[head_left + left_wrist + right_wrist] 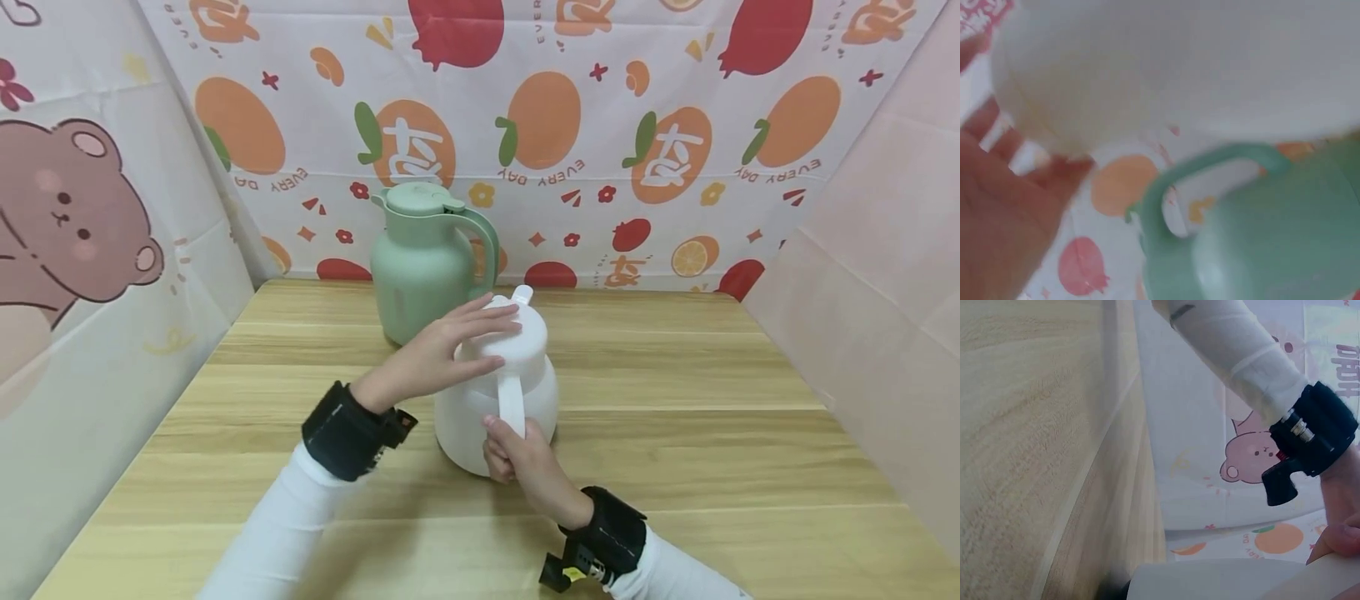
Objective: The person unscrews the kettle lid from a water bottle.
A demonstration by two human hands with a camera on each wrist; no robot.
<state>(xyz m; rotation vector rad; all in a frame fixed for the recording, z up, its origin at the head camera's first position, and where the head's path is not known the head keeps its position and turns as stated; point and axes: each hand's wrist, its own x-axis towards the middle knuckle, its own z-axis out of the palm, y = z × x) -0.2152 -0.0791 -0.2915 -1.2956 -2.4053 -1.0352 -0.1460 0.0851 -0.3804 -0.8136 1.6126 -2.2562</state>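
Note:
A white thermos jug [468, 429] stands on the wooden table, its spout turned away from me and its handle [512, 404] facing me. My right hand [534, 468] grips that handle low down, thumb on the near side. Across the top of the jug, my left hand [442, 350] lies with fairly straight fingers touching the lid [527, 337]. Just behind and to the left is a green thermos jug [420, 271], upright with its lid on. In the left wrist view the white jug is blurred, the green one beside it.
Wood-grain table [675, 467] extends on both sides of the jugs. A fruit-print cloth [465, 117] hangs along the back edge. A bear-print cloth [75, 217] covers the left side, and a pale cloth [862, 275] the right. Black straps with cameras sit on both wrists.

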